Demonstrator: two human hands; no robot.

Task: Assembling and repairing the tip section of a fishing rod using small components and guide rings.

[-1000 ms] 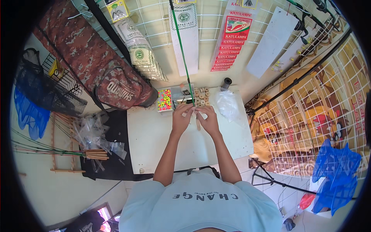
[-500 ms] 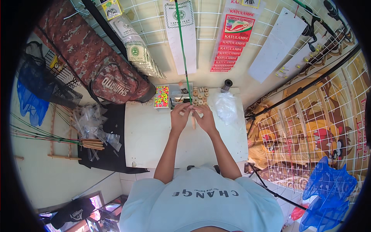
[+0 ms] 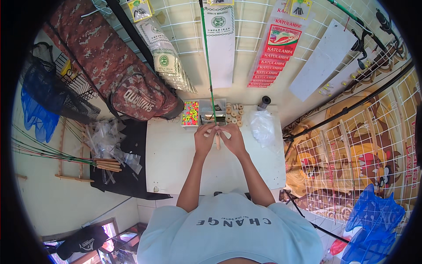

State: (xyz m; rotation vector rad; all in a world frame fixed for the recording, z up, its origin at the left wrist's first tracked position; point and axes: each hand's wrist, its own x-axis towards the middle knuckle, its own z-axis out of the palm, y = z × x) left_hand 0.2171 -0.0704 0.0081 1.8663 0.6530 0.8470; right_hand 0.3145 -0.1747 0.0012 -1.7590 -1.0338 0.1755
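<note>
My left hand [image 3: 205,138] and my right hand [image 3: 231,137] are closed in pinches on a thin green rod [image 3: 211,75] over the white table [image 3: 171,160]. The rod runs up toward the wall, and its light wooden handle [image 3: 217,144] hangs below my fingers. Their fingertips meet near the top of the handle; any small item between them is too small to make out. Just beyond them are a container of bright, multicoloured small pieces [image 3: 190,113], a compartment box [image 3: 220,105] and several round pale spools or rings [image 3: 234,113].
A crumpled clear bag [image 3: 262,127] and dark cylinder [image 3: 264,102] sit at the table's right. At left are a camouflage bag [image 3: 140,94], plastic pieces [image 3: 105,141] and rods with wooden handles [image 3: 107,163]. A wire grid [image 3: 343,149] with blue nets [image 3: 369,211] stands at right.
My hands have shifted slightly left over the table with the rod, still pinched together at the top of its handle. The whole view has tilted and shifted a little.
</note>
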